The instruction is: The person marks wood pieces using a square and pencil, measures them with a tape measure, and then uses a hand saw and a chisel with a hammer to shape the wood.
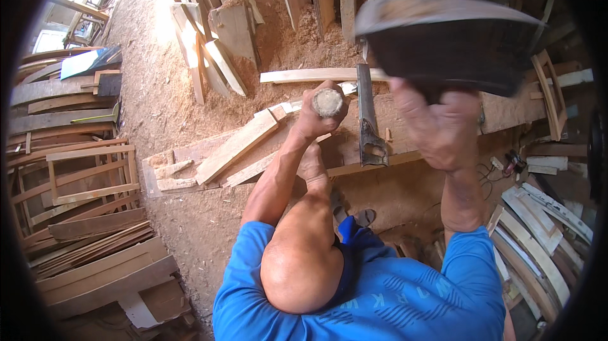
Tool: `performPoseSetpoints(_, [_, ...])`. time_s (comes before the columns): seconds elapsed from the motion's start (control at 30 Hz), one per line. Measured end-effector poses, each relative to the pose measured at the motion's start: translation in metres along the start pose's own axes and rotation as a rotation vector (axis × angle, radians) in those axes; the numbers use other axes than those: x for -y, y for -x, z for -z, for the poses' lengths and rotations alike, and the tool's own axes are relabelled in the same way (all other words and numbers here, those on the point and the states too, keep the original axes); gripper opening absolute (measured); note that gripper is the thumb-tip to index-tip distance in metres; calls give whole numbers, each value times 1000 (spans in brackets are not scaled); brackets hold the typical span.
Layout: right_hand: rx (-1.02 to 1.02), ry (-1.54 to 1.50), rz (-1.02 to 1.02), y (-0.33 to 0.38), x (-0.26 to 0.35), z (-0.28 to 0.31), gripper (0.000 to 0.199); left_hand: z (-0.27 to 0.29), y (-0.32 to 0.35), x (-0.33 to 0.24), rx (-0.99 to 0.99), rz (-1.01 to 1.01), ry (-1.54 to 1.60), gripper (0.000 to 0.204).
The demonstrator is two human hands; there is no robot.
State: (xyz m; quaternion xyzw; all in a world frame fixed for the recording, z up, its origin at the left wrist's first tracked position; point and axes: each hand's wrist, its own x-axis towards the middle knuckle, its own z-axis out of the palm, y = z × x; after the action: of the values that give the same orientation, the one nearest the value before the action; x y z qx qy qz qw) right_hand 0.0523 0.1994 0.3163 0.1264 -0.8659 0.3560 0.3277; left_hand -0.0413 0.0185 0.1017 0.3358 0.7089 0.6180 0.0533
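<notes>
Two hands raised over sawdust floor: left hand fingers clamped round pale round wooden post; right hand fingers gripping blurred dark broad-bladed tool, open floor left

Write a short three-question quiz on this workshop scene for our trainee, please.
1. True or false: the left hand grips a round wooden piece.
2. The handsaw is: A) lying on the plank; B) hanging on a wall; C) standing in a bucket.
3. Which hand is raised and holding the dark tool?

Key: 1 true; 2 A; 3 the right hand.
</notes>
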Motion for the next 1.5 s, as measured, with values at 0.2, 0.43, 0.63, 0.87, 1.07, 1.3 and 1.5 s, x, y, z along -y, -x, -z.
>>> performPoseSetpoints(0.2, [711, 320, 21, 27, -39, -22, 23, 3, 4, 6, 16, -154, -217, 21])
performPoseSetpoints(0.43, [151, -111, -177, 1, 3, -11, 19, 10, 7, -13, 29, 93, 8, 30])
performPoseSetpoints(0.63, [752, 349, -178, 41, -41, -35, 18, -3, 5, 15, 212, -191, -367, 37])
performPoseSetpoints(0.87, [389, 105, -50, 35, -29, -25, 18, -3, 7, 7, 38, -154, -112, 31])
performPoseSetpoints(1.07, [737, 115, -346, 54, -43, -22, 23, -15, -4, -1, -18, -334, -343, 32])
performPoseSetpoints(1.3, [415, -417, -638, 69, -19, -8, 23, -8, -20, 9, -379, 171, 349, 13])
performPoseSetpoints(1.5, [232, -494, -644, 67, -17, 11, 22, -12, -29, -20, -233, 90, 31, 14])
